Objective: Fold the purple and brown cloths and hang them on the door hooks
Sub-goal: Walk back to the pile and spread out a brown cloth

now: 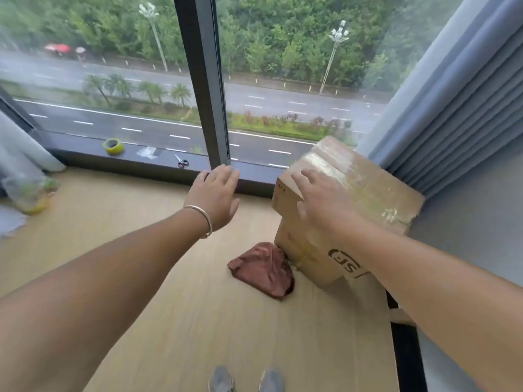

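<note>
left grip (216, 195) empty, spread | right grip (318, 202) over cardboard box (365, 199) | brown cloth (263, 268) crumpled on floor (141, 236)

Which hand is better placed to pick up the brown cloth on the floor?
Probably the left hand: it's open and free. The right hand is over the cardboard box. The brown cloth lies between them.
</note>
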Demonstrator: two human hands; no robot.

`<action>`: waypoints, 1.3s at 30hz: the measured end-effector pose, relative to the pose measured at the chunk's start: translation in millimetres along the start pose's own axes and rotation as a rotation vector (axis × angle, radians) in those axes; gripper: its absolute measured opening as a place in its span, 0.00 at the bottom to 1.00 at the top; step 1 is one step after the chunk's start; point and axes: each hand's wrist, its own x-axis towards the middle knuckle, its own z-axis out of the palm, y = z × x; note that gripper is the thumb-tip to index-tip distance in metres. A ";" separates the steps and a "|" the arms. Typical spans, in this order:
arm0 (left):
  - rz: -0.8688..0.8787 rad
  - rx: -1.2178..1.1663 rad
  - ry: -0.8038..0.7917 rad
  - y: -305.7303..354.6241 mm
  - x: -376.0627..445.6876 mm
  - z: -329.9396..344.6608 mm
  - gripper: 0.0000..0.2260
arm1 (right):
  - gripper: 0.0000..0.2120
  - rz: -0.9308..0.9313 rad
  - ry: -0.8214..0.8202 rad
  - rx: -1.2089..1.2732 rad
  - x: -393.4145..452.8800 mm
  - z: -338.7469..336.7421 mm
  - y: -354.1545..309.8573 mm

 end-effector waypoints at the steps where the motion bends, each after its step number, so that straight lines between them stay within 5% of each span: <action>1: 0.000 -0.012 -0.034 2.1 -2.1 28.9 0.30 | 0.28 -0.016 -0.029 0.000 -1.1 26.1 0.1; 7: 0.019 -0.079 -0.221 25.5 -27.3 207.1 0.29 | 0.28 -0.099 -0.225 -0.015 -7.5 202.2 4.3; 18: 0.001 -0.127 -0.396 62.5 -48.8 528.4 0.30 | 0.29 0.055 -0.440 0.003 -35.9 528.6 22.4; 29: -0.061 -0.166 -0.364 82.8 26.1 769.9 0.30 | 0.29 0.085 -0.331 -0.010 23.9 763.8 52.5; 39: -0.379 -0.264 -0.291 72.7 70.8 865.2 0.33 | 0.22 0.079 -0.137 -0.036 99.2 850.4 85.7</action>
